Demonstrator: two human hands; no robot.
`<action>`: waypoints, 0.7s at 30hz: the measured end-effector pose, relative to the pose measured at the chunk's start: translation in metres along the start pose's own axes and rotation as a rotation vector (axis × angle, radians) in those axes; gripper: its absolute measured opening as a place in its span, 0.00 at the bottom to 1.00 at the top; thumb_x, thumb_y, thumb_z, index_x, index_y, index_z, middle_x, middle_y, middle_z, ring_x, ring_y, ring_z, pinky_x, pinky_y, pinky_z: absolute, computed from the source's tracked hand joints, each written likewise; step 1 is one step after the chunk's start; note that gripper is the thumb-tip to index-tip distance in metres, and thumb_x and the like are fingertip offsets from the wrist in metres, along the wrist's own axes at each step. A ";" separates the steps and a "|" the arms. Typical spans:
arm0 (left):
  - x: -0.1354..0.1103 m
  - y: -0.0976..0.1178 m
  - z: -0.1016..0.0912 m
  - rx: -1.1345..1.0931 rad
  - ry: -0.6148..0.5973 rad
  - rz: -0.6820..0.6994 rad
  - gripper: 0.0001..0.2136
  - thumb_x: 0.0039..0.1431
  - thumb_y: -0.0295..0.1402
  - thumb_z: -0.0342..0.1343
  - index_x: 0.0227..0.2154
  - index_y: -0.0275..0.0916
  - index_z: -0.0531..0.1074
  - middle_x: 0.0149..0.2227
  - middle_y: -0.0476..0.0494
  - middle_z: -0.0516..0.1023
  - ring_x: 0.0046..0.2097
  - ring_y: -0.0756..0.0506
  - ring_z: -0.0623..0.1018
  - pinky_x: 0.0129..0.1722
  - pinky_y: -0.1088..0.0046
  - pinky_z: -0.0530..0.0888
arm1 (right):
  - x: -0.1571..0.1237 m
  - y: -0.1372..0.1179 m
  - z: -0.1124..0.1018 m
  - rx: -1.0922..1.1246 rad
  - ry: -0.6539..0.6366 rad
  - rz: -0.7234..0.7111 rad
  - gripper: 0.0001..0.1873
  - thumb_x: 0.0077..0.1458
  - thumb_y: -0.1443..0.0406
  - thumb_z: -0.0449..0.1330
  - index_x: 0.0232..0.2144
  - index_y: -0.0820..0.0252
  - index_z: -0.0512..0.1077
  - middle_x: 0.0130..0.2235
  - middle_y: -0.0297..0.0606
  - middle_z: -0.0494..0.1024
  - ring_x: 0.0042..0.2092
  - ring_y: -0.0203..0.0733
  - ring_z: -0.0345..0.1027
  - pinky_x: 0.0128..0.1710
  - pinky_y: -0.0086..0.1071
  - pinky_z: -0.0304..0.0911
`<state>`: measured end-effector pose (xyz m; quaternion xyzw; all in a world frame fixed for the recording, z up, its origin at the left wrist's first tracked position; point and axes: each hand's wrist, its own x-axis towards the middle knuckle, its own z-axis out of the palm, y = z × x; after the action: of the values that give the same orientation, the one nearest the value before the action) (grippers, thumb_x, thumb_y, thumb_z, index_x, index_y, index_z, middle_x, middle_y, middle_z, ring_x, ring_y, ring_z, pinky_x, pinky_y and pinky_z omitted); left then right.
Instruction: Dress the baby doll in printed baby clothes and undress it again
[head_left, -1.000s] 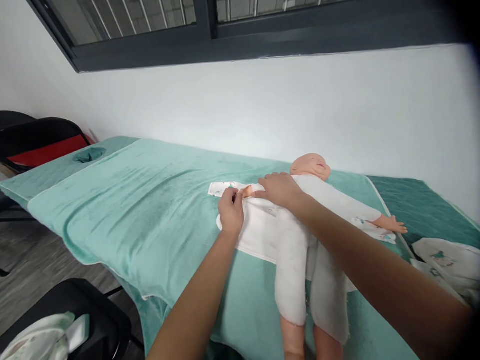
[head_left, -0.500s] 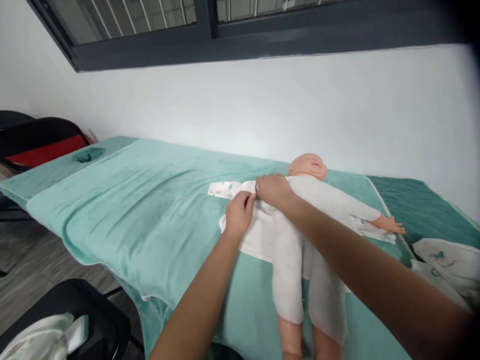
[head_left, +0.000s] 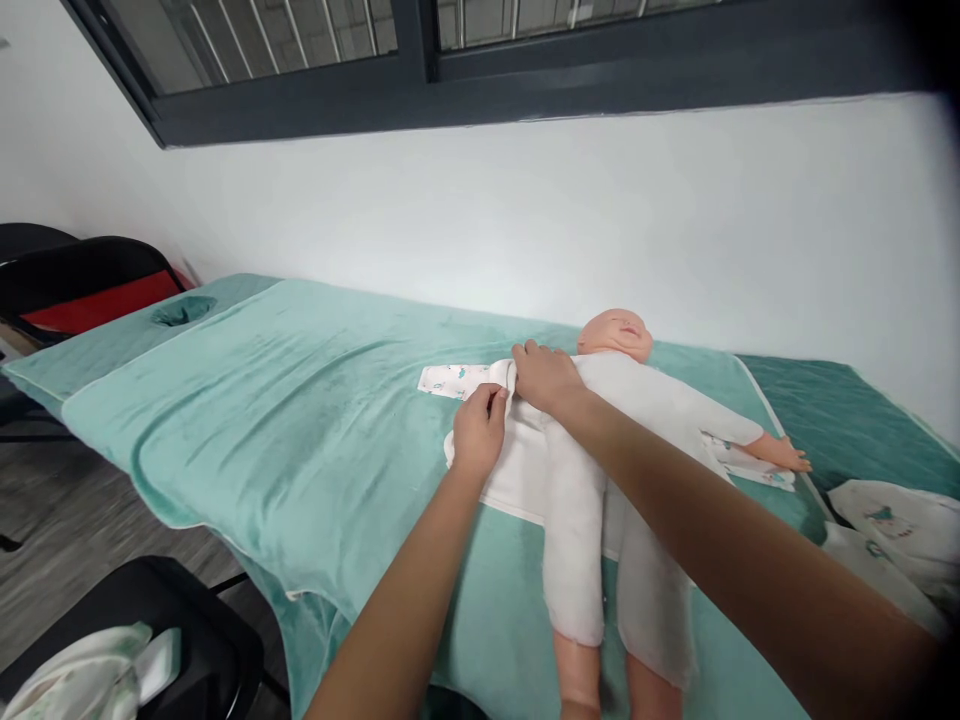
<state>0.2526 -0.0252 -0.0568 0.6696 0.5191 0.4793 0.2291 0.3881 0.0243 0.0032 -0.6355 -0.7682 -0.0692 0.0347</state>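
A baby doll [head_left: 616,332] in a white garment [head_left: 577,540] lies on its back on a teal-covered table [head_left: 262,400]. My left hand [head_left: 478,432] is closed, pinching the white sleeve at the doll's near arm. My right hand [head_left: 546,378] grips the same sleeve just beyond it, fingers curled over the cloth. A patterned sleeve end [head_left: 450,380] lies flat to the left of both hands. The doll's other arm [head_left: 780,455] stretches out to the right, its bare hand showing.
More patterned white cloth [head_left: 892,530] lies at the table's right end. A black chair with a red seat [head_left: 82,290] stands at the far left. A black stool with bundled cloth [head_left: 90,670] sits at the lower left. A white wall runs behind the table.
My left hand slid right toward the doll's shoulder and closed on the white sleeve. The doll's bare near hand, seen earlier between my fingers, is now covered by the sleeve.
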 end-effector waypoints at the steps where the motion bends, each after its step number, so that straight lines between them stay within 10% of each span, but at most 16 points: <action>1: 0.001 -0.002 0.001 0.002 0.025 -0.008 0.10 0.67 0.35 0.47 0.38 0.40 0.72 0.34 0.47 0.77 0.37 0.47 0.74 0.39 0.72 0.68 | -0.004 0.004 -0.003 0.009 0.004 -0.010 0.17 0.63 0.64 0.52 0.52 0.64 0.67 0.52 0.54 0.73 0.52 0.56 0.68 0.49 0.45 0.60; 6: 0.008 -0.009 0.004 0.102 0.133 -0.084 0.08 0.61 0.30 0.53 0.42 0.38 0.71 0.42 0.40 0.75 0.45 0.44 0.74 0.48 0.67 0.70 | -0.044 0.047 -0.015 0.282 0.200 0.081 0.22 0.62 0.57 0.54 0.55 0.60 0.67 0.56 0.50 0.72 0.56 0.57 0.66 0.51 0.46 0.62; 12: 0.014 -0.006 0.007 0.145 0.012 -0.204 0.11 0.60 0.36 0.56 0.44 0.41 0.72 0.38 0.44 0.77 0.41 0.44 0.75 0.44 0.67 0.69 | -0.112 0.104 0.009 0.627 0.581 0.605 0.25 0.58 0.55 0.54 0.52 0.63 0.70 0.50 0.51 0.74 0.53 0.54 0.66 0.53 0.47 0.61; 21: 0.021 0.017 0.017 -0.047 0.022 -0.145 0.04 0.60 0.35 0.53 0.33 0.41 0.69 0.32 0.49 0.74 0.35 0.48 0.72 0.38 0.72 0.67 | -0.141 0.119 0.014 0.722 0.259 0.828 0.28 0.61 0.50 0.47 0.53 0.58 0.71 0.48 0.50 0.78 0.53 0.58 0.70 0.52 0.48 0.61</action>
<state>0.2756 -0.0089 -0.0423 0.6194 0.5573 0.4807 0.2733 0.5326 -0.0890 -0.0227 -0.8179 -0.4192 0.1400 0.3685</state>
